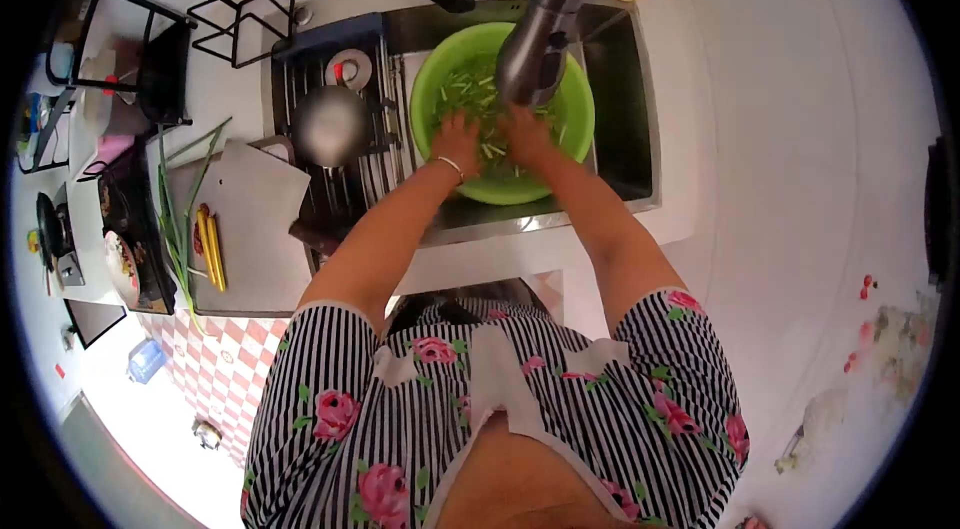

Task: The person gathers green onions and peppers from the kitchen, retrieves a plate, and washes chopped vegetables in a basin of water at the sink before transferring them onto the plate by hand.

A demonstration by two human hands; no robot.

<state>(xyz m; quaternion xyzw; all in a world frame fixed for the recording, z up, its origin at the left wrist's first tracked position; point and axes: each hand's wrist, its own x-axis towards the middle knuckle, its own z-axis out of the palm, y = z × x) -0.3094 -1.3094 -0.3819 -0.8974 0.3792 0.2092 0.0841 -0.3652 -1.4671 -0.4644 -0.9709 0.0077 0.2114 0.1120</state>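
Observation:
A large bright green basin [425,89] stands in the sink, holding water and cut green vegetable pieces [468,87]. Both of my hands reach into it. My left hand [457,141], with a bracelet at the wrist, lies among the pieces on the left side, fingers stretched out and apart. On the right, my right hand [527,141] dips in just below the faucet head, its fingers extended but their tips partly hidden. No piece is clearly gripped in either hand.
A grey faucet [535,49] hangs over the basin. Left of it, a rack [378,144] in the sink [640,79] carries a round bowl or lid [331,125]. Farther left, long green onions [178,219] and yellow stalks [211,247] lie on a cutting board [255,229].

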